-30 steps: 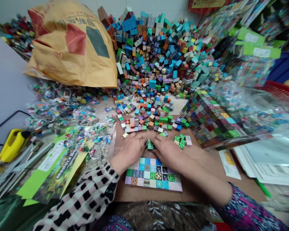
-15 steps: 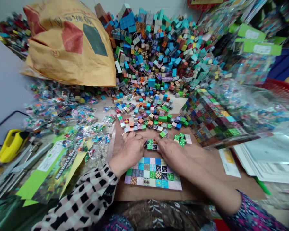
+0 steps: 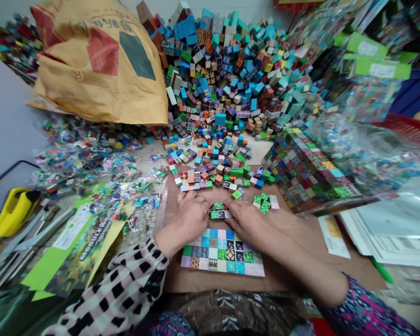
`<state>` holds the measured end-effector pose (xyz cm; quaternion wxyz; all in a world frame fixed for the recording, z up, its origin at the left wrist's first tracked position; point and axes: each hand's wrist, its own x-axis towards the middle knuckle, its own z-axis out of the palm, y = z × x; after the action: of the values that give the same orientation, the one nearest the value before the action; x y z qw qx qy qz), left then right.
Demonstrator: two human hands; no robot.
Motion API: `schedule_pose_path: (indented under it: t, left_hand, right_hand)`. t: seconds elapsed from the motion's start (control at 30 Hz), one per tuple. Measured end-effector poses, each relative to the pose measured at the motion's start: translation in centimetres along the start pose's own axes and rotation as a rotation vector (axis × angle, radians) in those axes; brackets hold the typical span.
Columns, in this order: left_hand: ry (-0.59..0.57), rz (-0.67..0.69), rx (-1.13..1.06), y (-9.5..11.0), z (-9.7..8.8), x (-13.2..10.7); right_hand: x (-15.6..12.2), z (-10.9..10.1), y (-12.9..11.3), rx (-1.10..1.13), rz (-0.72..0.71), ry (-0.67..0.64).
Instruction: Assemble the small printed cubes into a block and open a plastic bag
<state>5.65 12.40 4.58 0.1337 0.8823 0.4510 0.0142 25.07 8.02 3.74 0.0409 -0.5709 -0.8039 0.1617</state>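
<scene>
My left hand [image 3: 191,217] rests on the brown board [image 3: 175,275] with its fingers curled, thumb side against the left end of a small group of patterned cubes [image 3: 217,214]. My right hand [image 3: 250,217] presses at their right end, fingers bent and partly covering them. The cubes sit in short rows between both hands, green ones and a black one with a white mark showing. Just in front lies a flat sheet of coloured squares [image 3: 213,265], its right edge partly under my right forearm. A few green cubes [image 3: 264,205] lie beyond my right hand.
Loose cubes [image 3: 217,172] spread behind my hands, rising to a tall heap [image 3: 227,70]. A yellow sack [image 3: 98,70] stands at back left, above small bagged pieces [image 3: 119,163]. At right lean a wrapped cube block [image 3: 308,172] and papers [image 3: 381,238]; a yellow-handled tool [image 3: 16,212] lies left.
The front row of cubes between my hands has shifted slightly left and tilted, showing more of its front. Both hands stay almost in place; the view has moved a little.
</scene>
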Motion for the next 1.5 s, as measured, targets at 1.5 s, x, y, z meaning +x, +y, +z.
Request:
schedule_pose_path:
  t: [1.5]
  left_hand:
    - [0.070,-0.117,0.090,-0.9,-0.6,-0.9]
  right_hand:
    - [0.6,-0.3,-1.1,0.005,-0.004,-0.001]
